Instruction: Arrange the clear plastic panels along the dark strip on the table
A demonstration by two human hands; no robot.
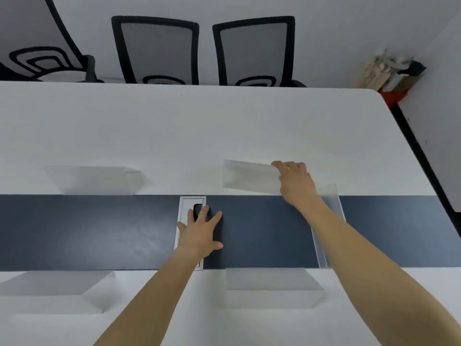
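Note:
A dark blue-grey strip (99,231) runs left to right across the white table (199,126). My right hand (296,182) grips the top edge of a clear plastic panel (249,177) on the strip's far side; it is tilted. An upright clear panel (329,221) crosses the strip beside my right forearm. Three other clear panels sit along the strip: one far left (94,179), one near left (55,283), one near right (272,280). My left hand (200,232) lies flat with fingers spread on the strip, over a white cable hatch (183,208).
Two black mesh chairs (156,49) (254,49) stand behind the table's far edge. A third chair (47,46) is at the far left. Wooden scraps on a red base (389,73) sit by the far right corner. A white wall panel (439,146) borders the right side.

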